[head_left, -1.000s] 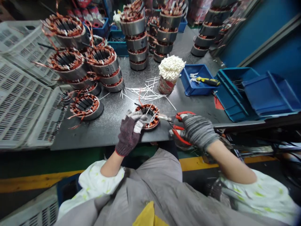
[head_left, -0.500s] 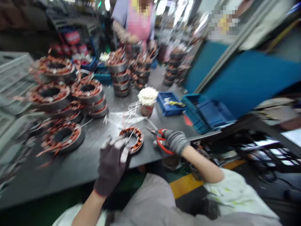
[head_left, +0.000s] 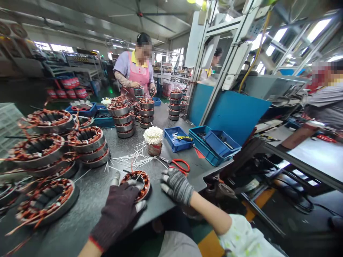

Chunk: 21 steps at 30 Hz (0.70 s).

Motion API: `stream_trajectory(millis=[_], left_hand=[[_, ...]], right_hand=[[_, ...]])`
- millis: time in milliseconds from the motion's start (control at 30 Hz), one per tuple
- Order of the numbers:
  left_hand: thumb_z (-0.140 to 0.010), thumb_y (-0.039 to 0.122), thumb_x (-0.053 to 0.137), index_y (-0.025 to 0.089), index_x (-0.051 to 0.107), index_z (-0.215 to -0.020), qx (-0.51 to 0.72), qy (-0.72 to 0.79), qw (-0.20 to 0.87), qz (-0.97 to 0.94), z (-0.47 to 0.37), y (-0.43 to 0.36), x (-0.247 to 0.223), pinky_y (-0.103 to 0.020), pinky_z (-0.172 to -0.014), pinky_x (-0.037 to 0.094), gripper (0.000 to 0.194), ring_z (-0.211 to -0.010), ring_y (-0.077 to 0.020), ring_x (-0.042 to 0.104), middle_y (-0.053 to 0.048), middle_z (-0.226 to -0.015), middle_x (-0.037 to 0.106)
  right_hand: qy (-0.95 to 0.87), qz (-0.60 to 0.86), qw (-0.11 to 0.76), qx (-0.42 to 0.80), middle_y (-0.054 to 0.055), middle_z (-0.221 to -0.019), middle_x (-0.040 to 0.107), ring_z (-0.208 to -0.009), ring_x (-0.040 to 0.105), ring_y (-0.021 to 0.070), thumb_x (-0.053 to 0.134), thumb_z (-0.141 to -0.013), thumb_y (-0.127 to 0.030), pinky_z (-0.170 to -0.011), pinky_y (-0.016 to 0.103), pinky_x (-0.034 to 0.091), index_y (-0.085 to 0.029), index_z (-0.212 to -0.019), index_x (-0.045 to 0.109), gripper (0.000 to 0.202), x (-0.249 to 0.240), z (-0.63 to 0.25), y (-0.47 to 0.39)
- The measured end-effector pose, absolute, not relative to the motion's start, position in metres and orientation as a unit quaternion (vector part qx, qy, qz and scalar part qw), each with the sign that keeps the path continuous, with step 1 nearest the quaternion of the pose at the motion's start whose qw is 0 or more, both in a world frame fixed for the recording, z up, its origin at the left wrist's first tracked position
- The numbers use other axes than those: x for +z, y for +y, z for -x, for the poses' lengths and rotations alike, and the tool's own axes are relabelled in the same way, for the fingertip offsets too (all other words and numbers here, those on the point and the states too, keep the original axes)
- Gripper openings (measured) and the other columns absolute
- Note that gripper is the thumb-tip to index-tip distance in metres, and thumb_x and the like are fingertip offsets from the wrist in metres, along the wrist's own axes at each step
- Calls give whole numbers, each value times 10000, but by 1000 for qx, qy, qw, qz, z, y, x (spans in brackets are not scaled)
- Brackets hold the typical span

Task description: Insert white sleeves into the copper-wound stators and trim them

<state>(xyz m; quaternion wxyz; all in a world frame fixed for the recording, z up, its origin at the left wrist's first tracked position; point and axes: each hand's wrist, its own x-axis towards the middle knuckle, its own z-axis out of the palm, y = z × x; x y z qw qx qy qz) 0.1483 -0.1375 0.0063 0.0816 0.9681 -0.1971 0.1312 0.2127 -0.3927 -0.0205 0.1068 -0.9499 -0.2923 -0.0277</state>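
Observation:
A small motor stator (head_left: 145,184) with copper windings lies on the dark table before me, a white tie strip across it. My left hand (head_left: 120,200), in a dark glove with pale fingertips, grips the stator's near left side, thumb at the front and fingers over the ring; it covers part of the windings. To the right, my right hand (head_left: 175,185), in a grey striped glove, is held low over the table with nothing in it, fingers partly extended. Just beyond it lie red-handled scissors (head_left: 180,165), apart from the fingers. Loose white strips (head_left: 131,157) are scattered behind the stator.
Stacks of larger stators (head_left: 88,146) crowd the left side. A tin of white strips (head_left: 154,148) stands behind the scissors. Blue bins (head_left: 178,142) sit at the right back. Across the table, a person in a pink apron (head_left: 139,75) handles another stator.
My right hand has let go of the scissors, which now lie on the table, and has moved toward the stator. My left hand stays at the stator. The camera view has tilted up.

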Motion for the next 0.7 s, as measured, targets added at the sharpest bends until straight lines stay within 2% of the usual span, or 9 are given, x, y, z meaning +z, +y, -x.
stream_trajectory(millis=[100, 200, 300, 367, 433, 500, 600, 700], left_hand=[[-778, 373, 718, 305, 745, -1007, 121, -197, 89, -969, -151, -119, 11, -589, -1035, 415, 241, -1109, -351, 677, -56, -1094, 770], [-793, 375, 693, 274, 743, -975, 158, -183, 77, -967, -156, -117, 3, -617, -1054, 405, 214, -1051, -365, 687, -81, -1031, 770], [-834, 398, 664, 252, 734, -884, 172, -184, 87, -964, -163, -121, -8, -600, -1082, 405, 169, -958, -341, 700, -75, -890, 759], [-844, 419, 657, 247, 723, -837, 170, -168, 115, -964, -164, -124, -12, -581, -1061, 423, 185, -921, -325, 695, -69, -832, 744], [-839, 446, 661, 234, 714, -812, 178, -125, 172, -961, -159, -127, -12, -575, -1060, 415, 220, -923, -314, 682, -70, -819, 734], [-826, 489, 665, 217, 711, -826, 178, -56, 272, -944, -152, -131, -10, -564, -1055, 414, 276, -907, -297, 667, -57, -786, 711], [-825, 537, 647, 187, 674, -833, 126, 111, 507, -845, -139, -130, -4, -397, -770, 518, 351, -729, -220, 629, -24, -712, 666], [-887, 548, 573, 183, 647, -857, 152, 144, 553, -806, -121, -117, 16, -298, -610, 469, 375, -634, -159, 575, -1, -712, 654]], right_hand=[[-314, 934, 155, -75, 131, -1354, 663, -1216, 593, 293, 552, -961, -377, -1099, 462, 436, -179, -1220, 702, 359, -44, -200, -391], [-337, 916, 188, -106, 131, -1336, 673, -1220, 585, 285, 532, -966, -337, -1109, 469, 428, -186, -1248, 690, 357, -53, -195, -379], [-425, 881, 195, -72, 108, -1381, 651, -1248, 564, 270, 531, -973, -406, -1135, 475, 402, -215, -1335, 639, 423, -51, -197, -360], [-412, 893, 178, -38, 125, -1447, 605, -1301, 533, 301, 567, -950, -476, -1154, 513, 378, -197, -1415, 584, 543, -48, -203, -351], [-349, 925, 151, -20, 164, -1493, 562, -1351, 502, 336, 571, -950, -472, -1173, 543, 350, -151, -1445, 562, 591, -48, -209, -348], [-303, 944, 125, -31, 196, -1475, 570, -1367, 496, 338, 521, -981, -389, -1185, 531, 339, -103, -1411, 592, 521, -51, -212, -349], [-299, 937, 130, -128, 217, -1406, 617, -1342, 509, 354, 463, -995, -307, -1176, 561, 333, -75, -1276, 677, 423, -61, -207, -342], [-454, 864, 170, -138, 169, -1438, 609, -1385, 474, 339, 482, -992, -309, -1186, 570, 318, -136, -1346, 650, 428, -69, -186, -327]])
